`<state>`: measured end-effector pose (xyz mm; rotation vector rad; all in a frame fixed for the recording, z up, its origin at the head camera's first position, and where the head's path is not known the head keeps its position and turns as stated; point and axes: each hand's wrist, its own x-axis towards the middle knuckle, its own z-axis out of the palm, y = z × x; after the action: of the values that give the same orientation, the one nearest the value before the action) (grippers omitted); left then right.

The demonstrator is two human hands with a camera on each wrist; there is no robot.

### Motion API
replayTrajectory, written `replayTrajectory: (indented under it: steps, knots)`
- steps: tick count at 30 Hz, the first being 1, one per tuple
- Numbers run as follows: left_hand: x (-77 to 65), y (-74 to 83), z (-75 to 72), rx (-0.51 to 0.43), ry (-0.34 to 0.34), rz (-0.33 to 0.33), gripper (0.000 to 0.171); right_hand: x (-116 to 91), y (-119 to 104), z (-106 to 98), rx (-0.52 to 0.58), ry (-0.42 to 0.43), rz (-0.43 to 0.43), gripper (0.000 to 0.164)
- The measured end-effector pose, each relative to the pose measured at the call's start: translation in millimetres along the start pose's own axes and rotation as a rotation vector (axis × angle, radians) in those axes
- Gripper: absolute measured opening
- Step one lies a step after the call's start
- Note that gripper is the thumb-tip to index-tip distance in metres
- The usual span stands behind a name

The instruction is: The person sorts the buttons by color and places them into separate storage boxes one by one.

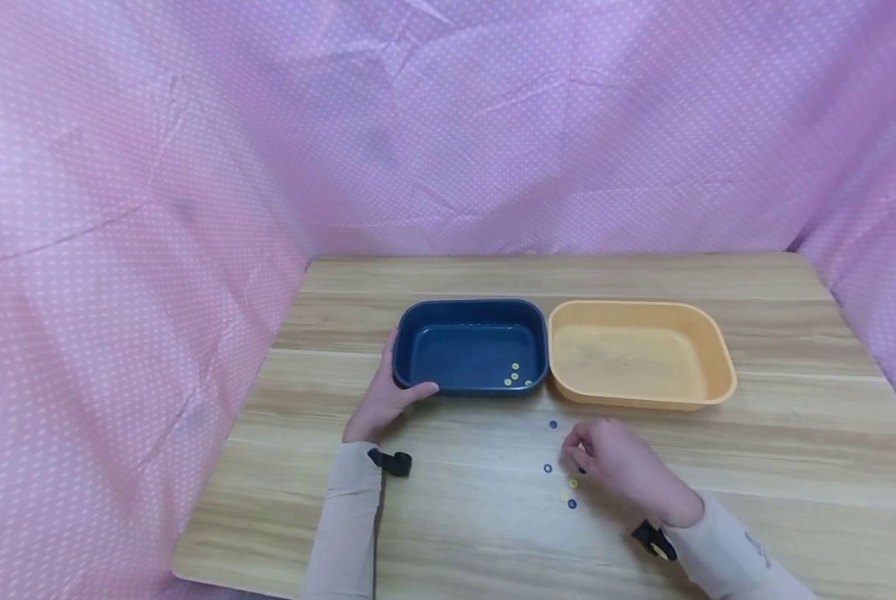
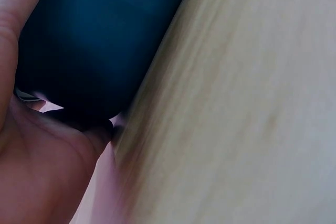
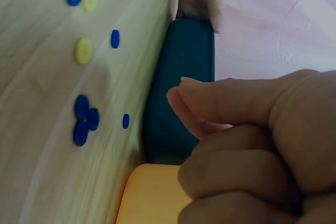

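Note:
My left hand grips the near left corner of a dark blue bin, thumb on its front wall and fingers along its side. Several small yellow buttons lie inside that bin. My right hand hovers over the table in front of an orange bin. In the right wrist view, its thumb and index fingertips meet and the other fingers are curled. No object shows between them; a small one could be hidden. Below lie several blue buttons and two yellow buttons, loose on the wood.
The two bins stand side by side, touching, on a wood-grain table. Pink dotted cloth hangs behind the table and along its sides. Black wrist straps with small cameras sit over both sleeves.

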<state>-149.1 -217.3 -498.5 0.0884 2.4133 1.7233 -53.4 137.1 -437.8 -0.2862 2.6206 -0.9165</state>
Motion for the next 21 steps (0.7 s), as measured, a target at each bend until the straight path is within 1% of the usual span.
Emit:
replayTrajectory:
  steps: [2, 5, 8, 12, 16, 21]
  knots:
    - [-0.3, 0.1, 0.5, -0.003, 0.003, 0.008, 0.115, -2.0, 1.1, 1.8, 0.0, -0.013, 0.023, 0.008]
    - [-0.9, -0.8, 0.8, 0.0, -0.002, 0.011, 0.115, -5.1, 3.2, 5.2, -0.038, -0.029, 0.029, 0.01]
    - [-1.2, -1.9, 0.9, 0.008, 0.003, 0.005, 0.115, -8.5, 5.3, 9.0, -0.11, -0.027, 0.004, 0.013]
    - [-1.2, -1.6, 1.2, 0.012, 0.015, 0.007, 0.115, -12.8, 6.0, 11.9, -0.198, 0.002, -0.049, 0.017]
    - [-1.5, -0.4, 1.7, -0.009, 0.012, 0.007, 0.115, -16.1, 4.9, 12.3, -0.225, 0.006, -0.064, 0.018]
    - [-2.9, -0.9, 1.5, -0.028, 0.015, 0.008, 0.115, -17.5, 4.4, 13.6, -0.242, -0.018, -0.051, 0.017]
